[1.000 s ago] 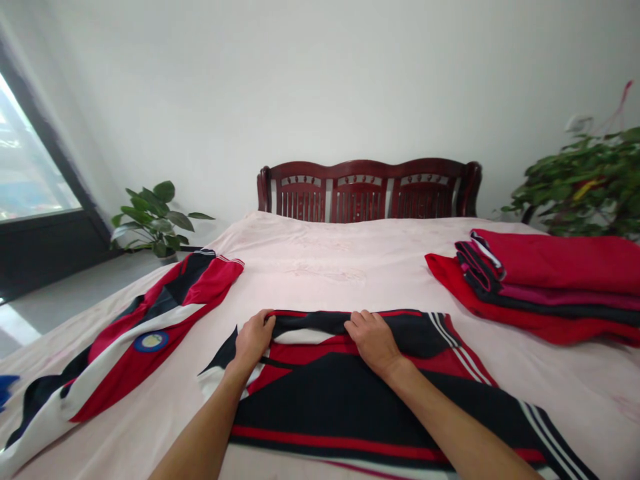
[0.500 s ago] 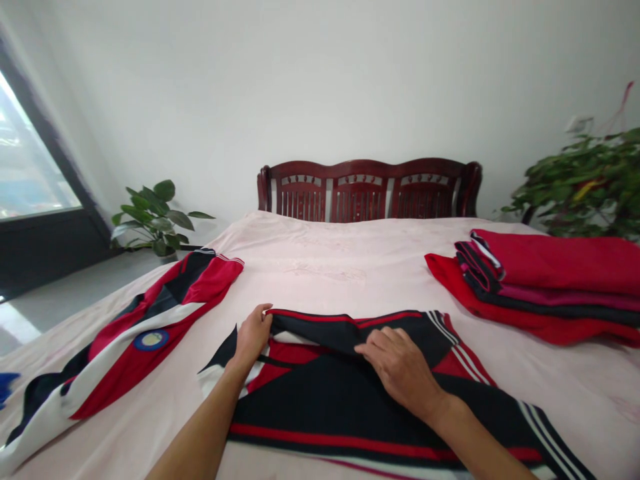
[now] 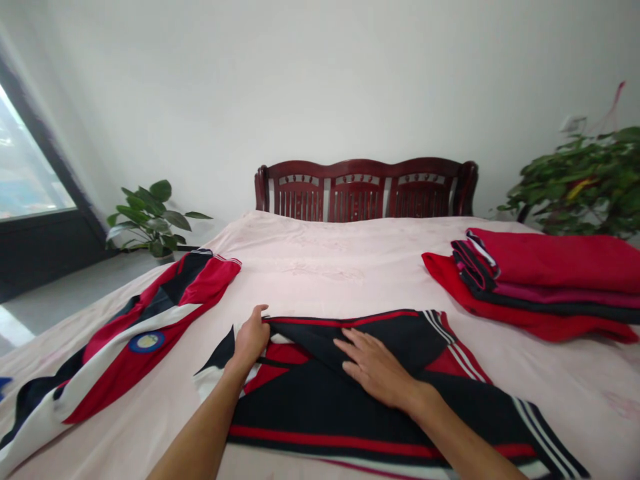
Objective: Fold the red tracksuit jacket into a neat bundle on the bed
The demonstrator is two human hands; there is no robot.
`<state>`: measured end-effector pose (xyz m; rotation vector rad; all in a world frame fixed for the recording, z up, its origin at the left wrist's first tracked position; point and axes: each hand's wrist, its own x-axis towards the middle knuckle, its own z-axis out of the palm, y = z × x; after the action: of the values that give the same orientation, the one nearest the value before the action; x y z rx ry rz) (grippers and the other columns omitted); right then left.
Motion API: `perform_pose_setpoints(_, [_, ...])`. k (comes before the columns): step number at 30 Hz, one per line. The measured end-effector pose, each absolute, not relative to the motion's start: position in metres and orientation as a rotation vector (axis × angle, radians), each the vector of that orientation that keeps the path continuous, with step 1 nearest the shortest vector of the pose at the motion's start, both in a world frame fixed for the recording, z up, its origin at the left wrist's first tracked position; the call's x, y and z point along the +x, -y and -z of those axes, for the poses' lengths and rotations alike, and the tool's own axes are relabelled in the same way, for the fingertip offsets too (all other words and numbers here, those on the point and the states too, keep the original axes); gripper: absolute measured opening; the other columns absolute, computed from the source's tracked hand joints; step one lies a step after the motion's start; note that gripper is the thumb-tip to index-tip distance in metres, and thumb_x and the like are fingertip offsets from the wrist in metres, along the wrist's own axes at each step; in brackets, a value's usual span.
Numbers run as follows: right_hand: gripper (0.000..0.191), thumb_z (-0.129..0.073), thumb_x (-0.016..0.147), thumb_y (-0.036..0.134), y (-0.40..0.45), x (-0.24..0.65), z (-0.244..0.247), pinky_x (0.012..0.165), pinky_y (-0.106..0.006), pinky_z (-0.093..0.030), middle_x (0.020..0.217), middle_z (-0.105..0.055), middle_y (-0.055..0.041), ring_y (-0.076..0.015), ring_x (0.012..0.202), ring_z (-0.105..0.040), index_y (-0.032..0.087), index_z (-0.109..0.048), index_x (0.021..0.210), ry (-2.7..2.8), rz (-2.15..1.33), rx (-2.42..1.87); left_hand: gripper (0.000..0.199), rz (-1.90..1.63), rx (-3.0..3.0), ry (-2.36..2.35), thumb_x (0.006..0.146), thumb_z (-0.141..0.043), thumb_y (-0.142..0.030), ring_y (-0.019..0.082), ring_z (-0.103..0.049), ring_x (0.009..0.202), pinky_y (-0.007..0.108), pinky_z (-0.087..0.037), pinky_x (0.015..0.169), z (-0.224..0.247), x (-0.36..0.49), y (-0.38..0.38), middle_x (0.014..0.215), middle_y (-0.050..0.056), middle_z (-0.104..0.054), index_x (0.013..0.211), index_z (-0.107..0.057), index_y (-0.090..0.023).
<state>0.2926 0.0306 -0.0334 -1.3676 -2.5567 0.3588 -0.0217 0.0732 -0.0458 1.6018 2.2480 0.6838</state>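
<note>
A navy jacket (image 3: 320, 393) with red piping, red and white panels and white-striped cuffs lies on the bed in front of me, a sleeve folded across it. My left hand (image 3: 251, 340) grips the jacket at the upper left, where the sleeve begins; its fingertips are partly hidden. Flat on the folded sleeve rests my right hand (image 3: 373, 367), fingers spread, near the red-piped far edge. Both striped cuffs point right.
To the left lies another red, white and navy garment (image 3: 150, 313) with a round badge. A stack of folded red and dark clothes (image 3: 560, 267) sits at the right. Beyond the pink bedsheet (image 3: 325, 267) stands a wooden headboard (image 3: 365, 190), with potted plants (image 3: 155, 217) on both sides.
My right hand has let go of its pinch on the sleeve and spread its fingers over it, moving slightly left. The sleeve's raised fold lies flatter. My left hand keeps its grip.
</note>
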Motion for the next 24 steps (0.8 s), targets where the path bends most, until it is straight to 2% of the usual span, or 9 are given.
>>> perform_pose_setpoints(2, [0.053,-0.043,0.1,0.042,-0.027,0.288,0.034,0.121,-0.05,-0.023,0.161,-0.036,-0.0091,-0.0257,0.149,-0.031,0.026,-0.046,0.15,2.625,-0.405,-1.404,0.055,-0.646,1.595,-2.266,0.085,-0.044,-0.015,0.029,-0.069,0.108,0.037,-0.05,0.085,0.043,-0.021,-0.071,0.113,0.012,-0.074,0.138,-0.051,-0.025])
perform_pose_setpoints(6, [0.052,-0.036,0.102,0.045,-0.021,0.28,0.028,0.122,-0.05,-0.021,0.161,-0.035,-0.0087,-0.0255,0.149,-0.029,0.025,-0.049,0.148,2.553,-0.388,-1.42,0.056,-0.619,1.652,-2.265,0.086,-0.042,-0.016,0.032,-0.064,0.119,0.042,-0.048,0.093,0.039,-0.019,-0.072,0.132,0.014,-0.066,0.141,-0.048,-0.024])
perform_pose_setpoints(12, [0.063,-0.042,0.098,0.053,-0.008,0.261,0.035,0.123,-0.054,-0.015,0.165,-0.026,-0.0058,-0.0268,0.153,-0.017,0.027,-0.035,0.155,2.672,-0.531,-1.279,0.05,-0.671,1.676,-2.211,0.098,-0.036,-0.037,0.027,-0.063,0.122,0.036,-0.047,0.099,0.045,-0.018,-0.079,0.132,0.013,-0.067,0.142,-0.049,-0.018])
perform_pose_setpoints(14, [0.062,-0.039,0.099,0.054,-0.009,0.26,0.033,0.123,-0.052,-0.018,0.163,-0.03,-0.0061,-0.0254,0.152,-0.021,0.026,-0.037,0.154,2.663,-0.577,-1.25,0.047,-0.674,1.681,-2.213,0.098,-0.039,-0.036,0.026,-0.063,0.123,0.034,-0.047,0.099,0.05,-0.019,-0.082,0.13,0.012,-0.068,0.138,-0.054,-0.018])
perform_pose_setpoints(16, [0.058,-0.031,0.102,0.051,-0.017,0.268,0.027,0.121,-0.045,-0.026,0.159,-0.04,-0.007,-0.0219,0.148,-0.033,0.024,-0.044,0.151,2.595,-0.577,-1.258,0.042,-0.666,1.694,-2.212,0.096,-0.041,-0.03,0.024,-0.064,0.121,0.032,-0.047,0.098,0.054,-0.021,-0.084,0.128,0.01,-0.07,0.132,-0.059,-0.02])
perform_pose_setpoints(18, [0.057,-0.027,0.103,0.047,-0.032,0.287,0.024,0.12,-0.04,-0.029,0.154,-0.047,-0.0086,-0.02,0.144,-0.039,0.02,-0.049,0.148,2.474,-0.408,-1.364,0.04,-0.652,1.706,-2.221,0.095,-0.042,-0.026,0.023,-0.064,0.12,0.032,-0.047,0.098,0.056,-0.023,-0.084,0.128,0.009,-0.07,0.13,-0.061,-0.021])
perform_pose_setpoints(19, [0.056,-0.028,0.103,0.046,-0.041,0.301,0.025,0.12,-0.041,-0.028,0.154,-0.047,-0.0098,-0.021,0.144,-0.038,0.019,-0.049,0.148,2.41,-0.263,-1.455,0.04,-0.643,1.71,-2.232,0.094,-0.043,-0.025,0.024,-0.064,0.12,0.032,-0.047,0.098,0.057,-0.023,-0.084,0.129,0.01,-0.069,0.131,-0.06,-0.021])
perform_pose_setpoints(22, [0.057,-0.035,0.1,0.045,-0.069,0.352,0.041,0.121,-0.054,-0.018,0.159,-0.038,-0.0127,-0.0301,0.15,-0.026,0.018,-0.047,0.149,2.257,0.172,-1.815,0.042,-0.622,1.71,-2.277,0.093,-0.047,-0.03,0.026,-0.064,0.119,0.036,-0.048,0.096,0.058,-0.023,-0.082,0.133,0.012,-0.064,0.133,-0.058,-0.023])
perform_pose_setpoints(24, [0.056,-0.037,0.099,0.045,-0.083,0.383,0.059,0.119,-0.06,-0.018,0.159,-0.039,-0.0116,-0.0318,0.15,-0.026,0.021,-0.047,0.149,2.196,0.246,-2.068,0.042,-0.616,1.699,-2.307,0.093,-0.048,-0.035,0.028,-0.065,0.117,0.038,-0.05,0.093,0.057,-0.024,-0.08,0.133,0.013,-0.063,0.132,-0.059,-0.025])
